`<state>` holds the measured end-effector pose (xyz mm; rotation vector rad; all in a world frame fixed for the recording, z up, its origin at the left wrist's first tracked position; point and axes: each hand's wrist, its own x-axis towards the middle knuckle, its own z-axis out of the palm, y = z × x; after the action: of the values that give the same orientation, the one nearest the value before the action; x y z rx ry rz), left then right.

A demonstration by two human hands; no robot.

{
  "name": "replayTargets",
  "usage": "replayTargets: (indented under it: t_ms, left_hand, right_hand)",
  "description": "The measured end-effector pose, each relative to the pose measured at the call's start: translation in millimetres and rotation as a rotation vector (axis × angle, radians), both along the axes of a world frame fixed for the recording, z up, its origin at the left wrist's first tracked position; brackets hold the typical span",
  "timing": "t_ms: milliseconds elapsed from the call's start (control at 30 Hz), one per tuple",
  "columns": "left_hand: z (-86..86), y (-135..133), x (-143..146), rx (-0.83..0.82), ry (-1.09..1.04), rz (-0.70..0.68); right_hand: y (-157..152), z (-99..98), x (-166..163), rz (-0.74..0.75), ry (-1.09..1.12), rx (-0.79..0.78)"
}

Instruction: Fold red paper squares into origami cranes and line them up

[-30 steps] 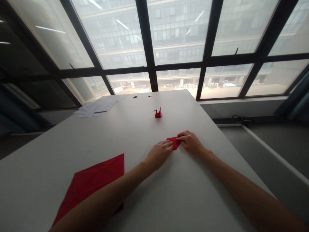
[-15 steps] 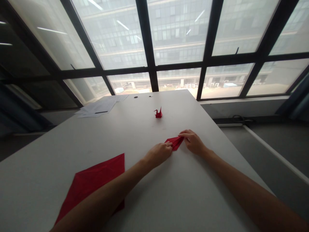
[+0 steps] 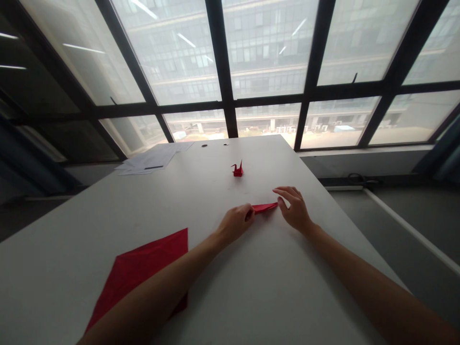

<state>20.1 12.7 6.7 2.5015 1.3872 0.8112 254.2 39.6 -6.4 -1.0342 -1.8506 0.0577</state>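
Note:
A small folded red paper (image 3: pixel 265 207) is lifted just off the white table (image 3: pixel 230 287), seen edge-on as a thin strip. My left hand (image 3: pixel 235 223) pinches its left end with curled fingers. My right hand (image 3: pixel 293 208) holds the right end between thumb and first finger, the other fingers spread. A finished red paper crane (image 3: pixel 237 169) stands farther back on the table, apart from both hands.
A large creased red paper sheet (image 3: pixel 143 268) lies at the near left, partly under my left forearm. White papers with a dark pen (image 3: pixel 151 158) lie at the far left corner. The table's right edge drops to the floor; big windows stand behind.
The small red paper went from lying flat under both hands to being raised and stretched thin between them. My right hand opened its outer fingers and shifted slightly right.

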Motion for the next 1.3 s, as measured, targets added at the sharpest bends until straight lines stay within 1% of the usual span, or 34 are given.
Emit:
replayTargets:
  t_ms: [133, 200, 267, 367, 467, 567, 633, 700, 767, 833, 900, 967, 1067, 1167, 1233, 1300]
  left_hand:
    - [-2.2, 6, 0, -0.040, -0.230, 0.101]
    - [-1.6, 8, 1, -0.073, -0.350, 0.160]
    - [-0.1, 11, 2, -0.140, -0.457, 0.218]
    - [0.9, 15, 4, -0.214, -0.500, 0.264]
    - [-1.1, 18, 3, -0.213, -0.439, 0.273]
    - [-2.3, 15, 0, -0.201, -0.355, 0.282]
    - [-0.1, 10, -2, -0.133, -0.214, 0.295]
    - [3.5, 5, -2, 0.015, -0.011, 0.289]
    - [5.6, -1, 0, 0.149, 0.136, 0.224]
    - [3.5, -5, 3, 0.175, 0.185, 0.099]
    - [-3.1, -8, 5, 0.120, 0.222, -0.028]
    - [-11.6, -9, 6, 0.043, 0.267, -0.082]
    - [-20.0, -9, 4, -0.053, 0.326, -0.117]
    - [-19.9, -8, 2, -0.086, 0.356, -0.138]
    - [-17.6, -7, 1, -0.094, 0.367, -0.145]
    - [-15.6, -7, 2, -0.102, 0.369, -0.143]
  right_hand:
    - [-8, 4.3, -7, 0.079, -0.150, 0.010]
    - [-10, 5.3, -10, 0.055, -0.152, 0.039]
    - [-12, 6.4, -11, 0.014, -0.121, 0.073]
    - [-15, 8.8, -11, 0.011, -0.120, 0.107]
    - [-19, 10.2, -14, 0.080, -0.217, 0.070]
    - [-19, 6.2, -19, 0.204, -0.398, -0.069]
    - [-17, 0.5, -21, 0.268, -0.501, -0.193]
    - [-15, -5.5, -22, 0.293, -0.555, -0.286]
    - [-13, -9.9, -21, 0.302, -0.574, -0.324]
    - [-11, -12.0, -21, 0.306, -0.583, -0.326]
    - [-11, -12.5, -21, 0.296, -0.594, -0.321]
    - [-12, -12.5, -22, 0.272, -0.602, -0.322]
    - [-15, -13.2, -24, 0.220, -0.605, -0.337]
    - [-15, -14.8, -25, 0.147, -0.569, -0.326]
    - [-11, -15.6, -22, 0.076, -0.489, -0.310]
    - [-4, -15.9, -16, -0.029, -0.355, -0.307]
